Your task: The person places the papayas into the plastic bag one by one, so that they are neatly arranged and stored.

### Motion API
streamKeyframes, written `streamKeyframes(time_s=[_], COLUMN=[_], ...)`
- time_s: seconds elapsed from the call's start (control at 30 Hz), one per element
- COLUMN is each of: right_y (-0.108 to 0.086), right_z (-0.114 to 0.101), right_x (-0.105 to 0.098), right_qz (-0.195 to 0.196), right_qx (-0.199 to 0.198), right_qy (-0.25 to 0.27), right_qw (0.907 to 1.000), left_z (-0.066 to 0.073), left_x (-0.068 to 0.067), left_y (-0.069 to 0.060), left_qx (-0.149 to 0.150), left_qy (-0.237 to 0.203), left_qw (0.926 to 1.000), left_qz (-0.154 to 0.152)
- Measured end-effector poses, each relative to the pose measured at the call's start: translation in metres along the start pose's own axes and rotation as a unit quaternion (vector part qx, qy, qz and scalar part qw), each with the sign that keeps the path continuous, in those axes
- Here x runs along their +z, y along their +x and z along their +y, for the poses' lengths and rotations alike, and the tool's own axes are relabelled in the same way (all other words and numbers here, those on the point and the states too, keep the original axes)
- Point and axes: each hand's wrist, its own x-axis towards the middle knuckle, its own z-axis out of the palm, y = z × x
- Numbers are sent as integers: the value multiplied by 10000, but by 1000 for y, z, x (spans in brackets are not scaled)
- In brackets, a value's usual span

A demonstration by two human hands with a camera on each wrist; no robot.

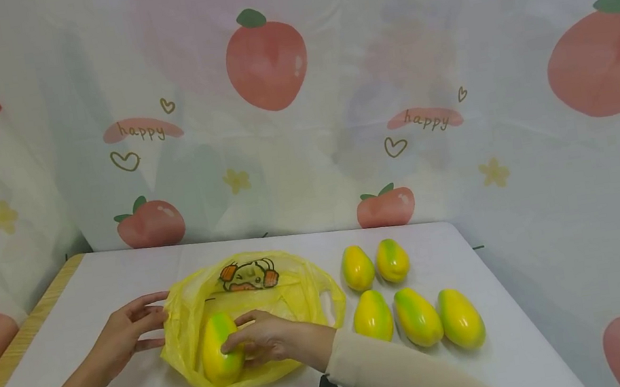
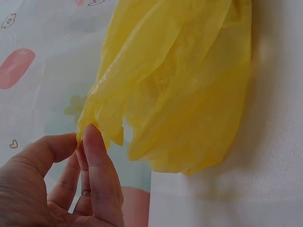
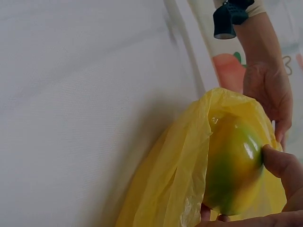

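A yellow plastic bag [image 1: 298, 281] with a cartoon print lies on the table, its mouth facing me. My left hand [image 1: 129, 328] pinches the bag's left edge between thumb and fingertips, as the left wrist view shows at the rim [image 2: 92, 116]. Inside the bag's mouth, my right hand [image 1: 265, 338] holds a yellow-green papaya [image 1: 213, 352], thumb on one side. The right wrist view has that papaya [image 3: 234, 165] partly wrapped by the bag's near side, with some of the right fingers hidden behind it.
Right of the bag, several more papayas [image 1: 418, 317] lie in two loose rows on the white-covered table [image 1: 523, 355]. The table's wooden edge [image 1: 37, 324] shows at left. A fruit-printed cloth [image 1: 310, 154] hangs behind.
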Motion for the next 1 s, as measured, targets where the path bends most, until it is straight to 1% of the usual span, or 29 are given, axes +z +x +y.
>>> streamKeyframes(time_s=[0.27, 0.47, 0.6, 0.83, 1.0], right_y=[4, 6, 6, 5, 7], right_z=[2, 2, 0, -3, -2], right_x=[4, 8, 10, 14, 16], right_qz=[-101, -68, -5, 34, -12], right_qx=[3, 15, 40, 44, 28], right_qy=[182, 218, 123, -113, -90], right_qw=[9998, 9997, 9999, 9999, 10000], left_z=[0, 0, -1, -3, -3], left_x=[1, 0, 0, -1, -1], left_y=[0, 0, 0, 1, 1], left_qx=[-64, -102, -73, -104, -103], left_qy=[-97, -218, -174, -232, -250], left_qw=[9999, 9997, 9998, 9997, 9996], left_qz=[15, -10, 6, -6, -6])
